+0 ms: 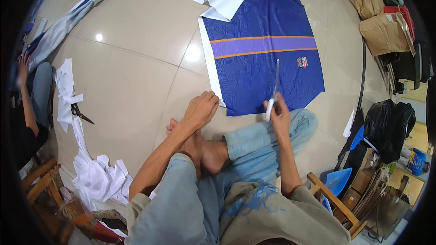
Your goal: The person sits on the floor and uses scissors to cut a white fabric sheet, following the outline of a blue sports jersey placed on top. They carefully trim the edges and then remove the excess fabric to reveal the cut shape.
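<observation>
I am looking down from the head camera, and I am taking the blue fabric panel (259, 75) as my landmark. It is lying spread on the tiled floor (129, 79), just beyond the person's folded legs (252, 143). A purple band (263, 46) with orange borders is running across it, a small multicoloured emblem (302, 61) is sitting below the band toward the panel's right side, and a white strip (210, 66) is lining its left edge. At its far end the cloth is folding over, showing a white underside.

At the panel's lower left corner I am seeing the left hand (201, 110), its fingers curling close together at the white strip; I cannot tell whether they are pinching it. Over the panel's near edge the right hand (280, 115) is gripping a white-handled cutting tool (270, 108), fingers clamping round the handle, the thin blade pointing toward the band.

Well to the panel's left, black scissors (81, 113) are lying beside white cloth scraps (66, 88), and farther left another person (29, 118) is sitting. Well to the panel's right, brown paper packages (381, 34) and a black plastic bag (381, 127) are standing.
</observation>
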A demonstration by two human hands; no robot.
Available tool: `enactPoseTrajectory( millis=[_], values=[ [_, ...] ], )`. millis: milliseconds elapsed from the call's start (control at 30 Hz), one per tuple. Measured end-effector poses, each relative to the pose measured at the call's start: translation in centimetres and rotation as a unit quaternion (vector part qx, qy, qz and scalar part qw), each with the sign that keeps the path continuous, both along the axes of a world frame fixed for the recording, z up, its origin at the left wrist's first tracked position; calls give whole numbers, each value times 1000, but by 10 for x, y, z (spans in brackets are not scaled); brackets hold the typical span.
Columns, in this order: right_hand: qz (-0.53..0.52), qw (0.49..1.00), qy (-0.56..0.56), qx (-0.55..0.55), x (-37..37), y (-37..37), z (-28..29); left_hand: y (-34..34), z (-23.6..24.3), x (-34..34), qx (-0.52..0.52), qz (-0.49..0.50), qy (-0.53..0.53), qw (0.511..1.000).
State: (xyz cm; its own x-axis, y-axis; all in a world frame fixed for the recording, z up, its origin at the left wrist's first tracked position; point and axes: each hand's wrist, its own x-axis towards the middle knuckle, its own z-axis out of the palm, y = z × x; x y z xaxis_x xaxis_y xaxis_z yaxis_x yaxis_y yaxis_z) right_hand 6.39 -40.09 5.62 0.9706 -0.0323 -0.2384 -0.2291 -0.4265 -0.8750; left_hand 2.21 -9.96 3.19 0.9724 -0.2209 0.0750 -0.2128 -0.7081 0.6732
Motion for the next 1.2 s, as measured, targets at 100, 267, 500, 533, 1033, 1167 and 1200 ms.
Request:
enactPoseTrajectory(
  millis=[100, 267, 500, 533, 1033, 1167, 1200],
  values=[
    [24, 886, 309, 344, -70, 39, 48, 2, 5, -4, 4, 0, 0, 1000],
    [-14, 764, 459, 452, -127, 60, 66, 5, 12, -7, -44, 39, -14, 998],
    [-28, 816, 409, 408, -102, 64, 44, 2, 13, -15, -33, 14, -5, 999],
    [-23, 823, 401, 403, -98, 64, 41, 2, 14, -15, -38, 12, -2, 999],
    [-5, 880, 355, 316, -93, 74, 38, 1, 18, -20, -85, -68, 1, 994],
    [12, 883, 352, 312, -92, 73, 34, 2, 14, -21, -79, -88, 26, 993],
    [14, 884, 351, 309, -91, 73, 36, 2, 15, -21, -76, -87, 27, 993]
  ],
)
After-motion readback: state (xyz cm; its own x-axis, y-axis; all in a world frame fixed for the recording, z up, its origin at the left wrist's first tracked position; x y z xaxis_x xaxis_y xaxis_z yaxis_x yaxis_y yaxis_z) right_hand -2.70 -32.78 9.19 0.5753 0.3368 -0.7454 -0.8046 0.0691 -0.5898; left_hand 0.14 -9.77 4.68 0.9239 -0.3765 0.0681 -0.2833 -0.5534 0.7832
